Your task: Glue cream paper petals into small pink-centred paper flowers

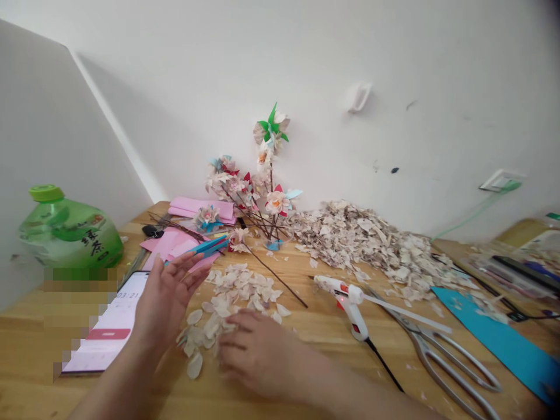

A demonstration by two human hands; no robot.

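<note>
Right hand (256, 350) lies palm down on the near side of a loose spread of petals (249, 286), fingers bent over them; blur hides the fingertips, so I cannot tell whether they pinch any. Left hand (168, 289) is held loosely, palm up and fingers apart, with nothing seen in it. It is beside the phone (111, 315), its fingertips in front of some pink paper (168, 242); whether they touch it I cannot tell.

These petals lie on the counter (26, 344) between and just beyond the hands, with 1 twig (280, 274) slanting past them. They look very light, thin and slightly curled, probably fragile and apt to slide or scatter at a brush. Taking 1 by its rim between thumb and fingertip should serve better than pressing on its middle.

Farther right are the glue gun (353, 318), scissors (420, 338) and blue sheet (494, 344). Behind, flowers (277, 201) on stems stand beside a larger heap (350, 233) of pale flakes, near the wall (196, 76).
</note>
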